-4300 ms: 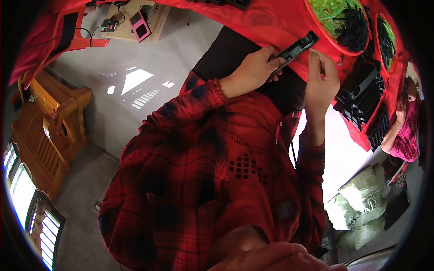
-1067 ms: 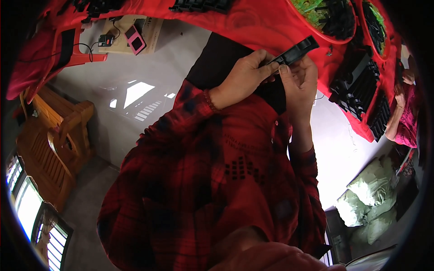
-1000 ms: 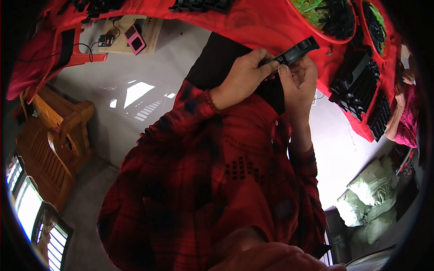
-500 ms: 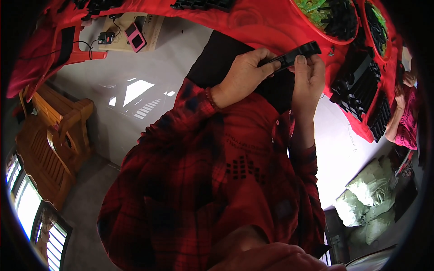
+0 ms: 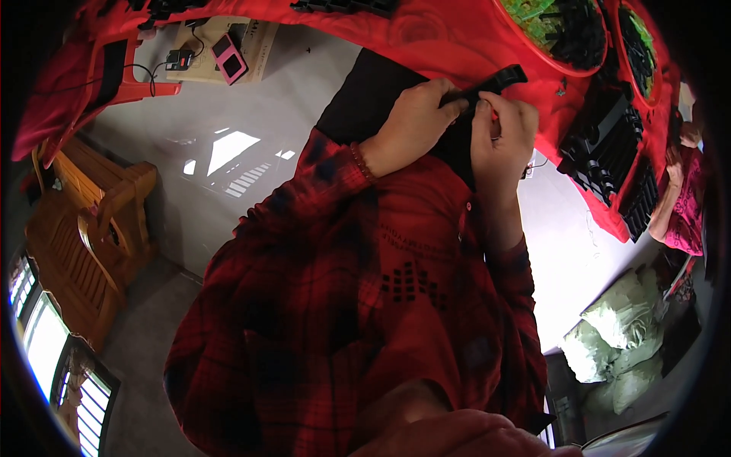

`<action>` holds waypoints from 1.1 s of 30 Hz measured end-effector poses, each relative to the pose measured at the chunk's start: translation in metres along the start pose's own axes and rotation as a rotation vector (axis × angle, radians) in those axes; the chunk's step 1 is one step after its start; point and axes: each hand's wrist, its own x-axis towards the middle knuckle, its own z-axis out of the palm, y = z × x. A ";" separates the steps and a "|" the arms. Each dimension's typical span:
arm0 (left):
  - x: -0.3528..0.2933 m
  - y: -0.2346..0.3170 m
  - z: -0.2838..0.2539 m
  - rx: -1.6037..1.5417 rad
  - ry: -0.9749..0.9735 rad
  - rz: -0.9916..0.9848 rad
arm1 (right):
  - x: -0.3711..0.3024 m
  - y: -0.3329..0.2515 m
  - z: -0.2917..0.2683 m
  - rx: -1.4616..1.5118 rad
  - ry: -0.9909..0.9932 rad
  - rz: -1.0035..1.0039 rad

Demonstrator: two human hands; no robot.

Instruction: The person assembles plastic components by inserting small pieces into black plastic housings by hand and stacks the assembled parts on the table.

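A long, narrow black plastic part (image 5: 504, 78) with a curved far end is held up in front of my lap, at the edge of the red-covered table. My left hand (image 5: 415, 128) grips its near end between thumb and fingers. Along the part's near side, the thumb and forefinger of my right hand (image 5: 505, 141) pinch together at its edge, the other fingers curled. Whether a small piece also sits in that pinch is hidden. A spot of red shows through the gap between these fingers.
The red cloth (image 5: 426, 47) carries two red-rimmed tubs (image 5: 595, 65) of black and green pieces. Stacked black parts (image 5: 601, 145) lie at the right, beyond which another person's arm (image 5: 670, 186) shows. Pale sacks (image 5: 620, 327) and a wooden bench (image 5: 84, 244) stand on the floor.
The black part has shifted slightly left and nearer. My right hand has moved left along it, from fingers stretched along its far end to a curled pinch near its middle.
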 end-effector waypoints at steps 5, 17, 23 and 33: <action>0.008 -0.010 0.006 0.169 0.070 0.103 | 0.006 0.009 0.007 -0.221 -0.061 -0.086; 0.007 -0.005 0.006 -0.029 0.051 -0.029 | 0.016 0.006 0.005 -0.358 -0.172 -0.097; 0.007 -0.001 0.007 -0.091 0.072 -0.044 | 0.015 0.008 0.008 -0.383 -0.170 -0.134; 0.011 -0.004 0.007 -0.209 0.039 -0.082 | 0.003 0.011 0.011 -0.384 -0.083 -0.200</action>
